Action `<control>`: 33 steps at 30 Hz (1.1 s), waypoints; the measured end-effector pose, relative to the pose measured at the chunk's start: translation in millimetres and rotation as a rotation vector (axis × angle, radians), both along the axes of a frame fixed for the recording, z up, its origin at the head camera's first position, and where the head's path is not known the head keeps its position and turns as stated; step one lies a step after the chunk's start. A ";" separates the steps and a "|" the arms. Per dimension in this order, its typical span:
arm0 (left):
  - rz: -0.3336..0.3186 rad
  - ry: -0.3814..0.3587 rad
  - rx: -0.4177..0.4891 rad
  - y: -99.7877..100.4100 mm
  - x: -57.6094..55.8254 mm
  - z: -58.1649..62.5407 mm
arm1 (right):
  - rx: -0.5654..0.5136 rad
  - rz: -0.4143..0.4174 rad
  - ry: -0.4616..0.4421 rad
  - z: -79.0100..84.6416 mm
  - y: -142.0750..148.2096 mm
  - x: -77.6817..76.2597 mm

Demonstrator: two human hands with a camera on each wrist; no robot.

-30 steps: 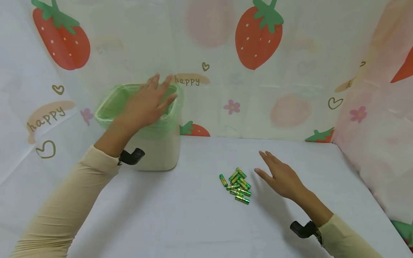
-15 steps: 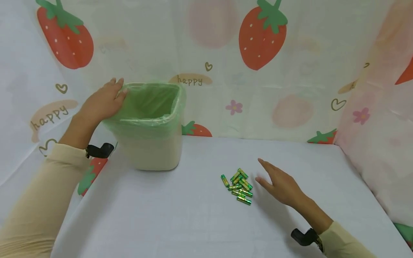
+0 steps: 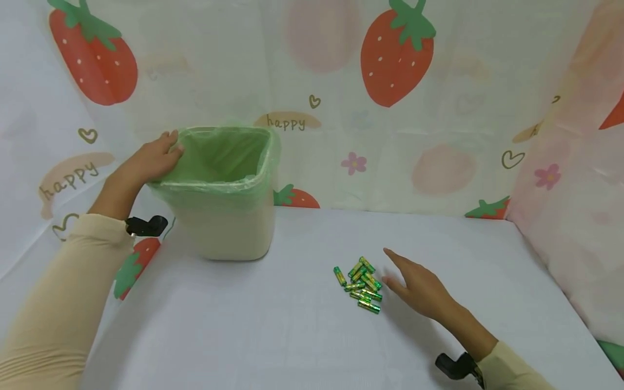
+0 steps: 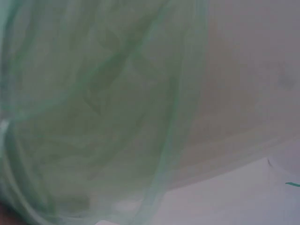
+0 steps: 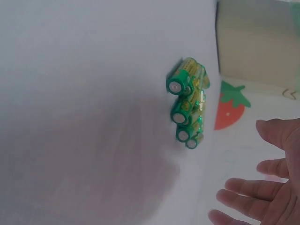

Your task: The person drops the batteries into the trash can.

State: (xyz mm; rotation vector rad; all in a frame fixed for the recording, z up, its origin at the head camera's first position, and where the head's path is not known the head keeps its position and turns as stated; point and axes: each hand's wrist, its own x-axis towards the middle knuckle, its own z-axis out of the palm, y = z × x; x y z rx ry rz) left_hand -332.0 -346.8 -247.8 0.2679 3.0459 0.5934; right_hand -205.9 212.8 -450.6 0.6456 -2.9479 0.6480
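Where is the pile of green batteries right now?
In the head view, the pile of green batteries lies on the white table, right of the lined bin and just left of the right hand, apart from it.

left grip point(image 3: 155, 160): touching lined bin point(image 3: 226, 225) | right grip point(image 3: 423, 287): beside green batteries point(image 3: 371, 280) | white table point(image 3: 273, 330)

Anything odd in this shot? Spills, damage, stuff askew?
Nothing really stands out: no visible spill or damage. The green batteries lie in a jumbled heap on the white tabletop, pointing different ways, which looks untidy rather than wrong. The bin stands upright, its green liner folded over its top.
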 end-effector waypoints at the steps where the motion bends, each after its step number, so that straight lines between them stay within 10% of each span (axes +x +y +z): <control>1: -0.004 0.005 -0.005 -1.5 -0.5 -1.2 | -0.001 0.004 0.002 -0.8 -0.6 0.4; 16: -0.141 0.050 -0.155 -9.9 2.5 -5.2 | -0.018 0.030 0.006 -7.8 -6.5 10.3; 33: -0.115 -0.029 -0.184 -7.1 20.2 0.3 | -0.042 0.026 0.006 -10.7 -9.3 26.0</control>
